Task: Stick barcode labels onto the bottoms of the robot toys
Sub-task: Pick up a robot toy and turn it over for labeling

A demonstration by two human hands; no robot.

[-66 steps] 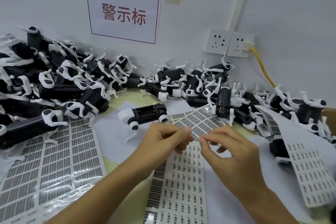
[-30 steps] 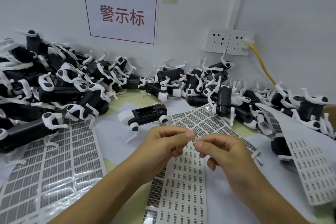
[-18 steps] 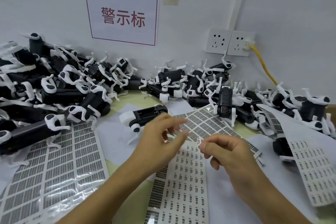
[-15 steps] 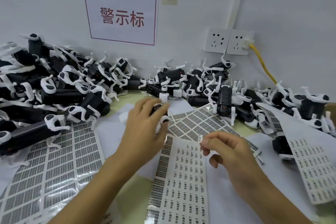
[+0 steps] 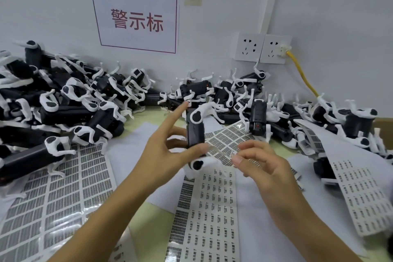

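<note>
Left hand is holding one robot toy upright above the table centre, just left of the right hand. Right hand is pinching a barcode label beside the toy's lower end. Label sheets are lying below: one at left, one under the hands, one at right. Toy pile is sitting behind, along the wall, under the sign; sockets to its right.
</note>
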